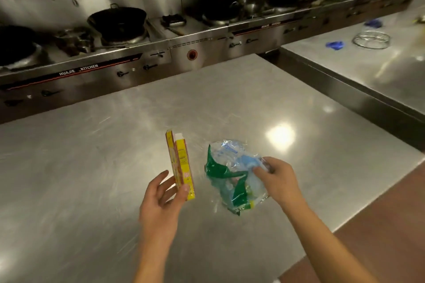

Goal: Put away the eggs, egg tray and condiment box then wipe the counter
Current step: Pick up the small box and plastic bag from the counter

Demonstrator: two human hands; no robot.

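**Box in one hand, crumpled bag in the other, over the steel counter**

Nearest me, both forearms reach out over the steel counter [92, 167]. The left hand [161, 200] grasps the yellow condiment box [181, 165] at its near end, thumb pressed on the front face and fingers spread behind it; the box stands upright, its top pointing away toward the stove. Just to the right, apart from the box, the right hand [276, 179] pinches a crumpled clear plastic bag [232, 174] with green and blue print, fingers curled into its right side. Whether the bag rests on the counter or hangs just above it, I cannot tell.

Farther on, the countertop shines under a bright reflection of light. To the far right, a second steel table [368, 76] carries a wire ring stand [371, 40] and some blue items [334, 45]. Along the far wall runs a long stainless cooking range [161, 53], with a black wok [118, 19] on a burner at the left and more dark pans farther right.
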